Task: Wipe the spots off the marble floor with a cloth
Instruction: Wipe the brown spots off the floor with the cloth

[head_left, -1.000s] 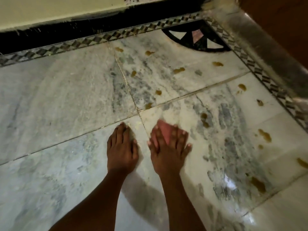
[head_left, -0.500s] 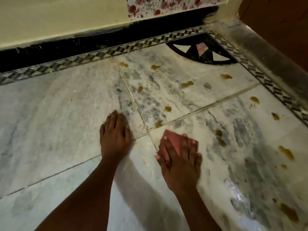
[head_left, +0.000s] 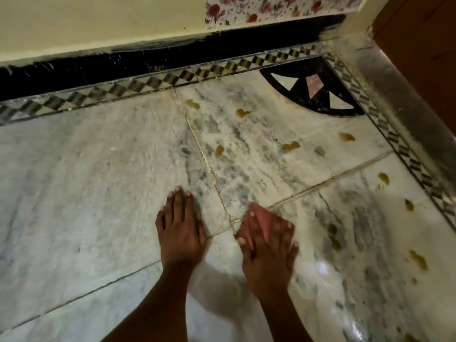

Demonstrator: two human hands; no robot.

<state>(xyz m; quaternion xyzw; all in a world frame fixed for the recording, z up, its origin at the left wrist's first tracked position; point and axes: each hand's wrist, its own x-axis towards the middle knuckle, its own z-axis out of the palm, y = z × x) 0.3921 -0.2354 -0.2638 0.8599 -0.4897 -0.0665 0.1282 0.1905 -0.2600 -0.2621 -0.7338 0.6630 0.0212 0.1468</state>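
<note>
Your right hand [head_left: 267, 245] is pressing the pink cloth [head_left: 262, 219] flat, fingers [head_left: 283, 224] spread, apparently uncurled; the nearest spots [head_left: 333, 234] are lying just right, so it's nearer.

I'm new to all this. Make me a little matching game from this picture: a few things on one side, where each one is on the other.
Things:
1. left hand
2. pink cloth
3. brown spots
4. black fan inlay

Places:
A. in the floor's far right corner
B. under the right hand
C. flat on bare marble, left of the cloth
D. scattered over the tiles on the right

Pairs: 1-C, 2-B, 3-D, 4-A
</note>
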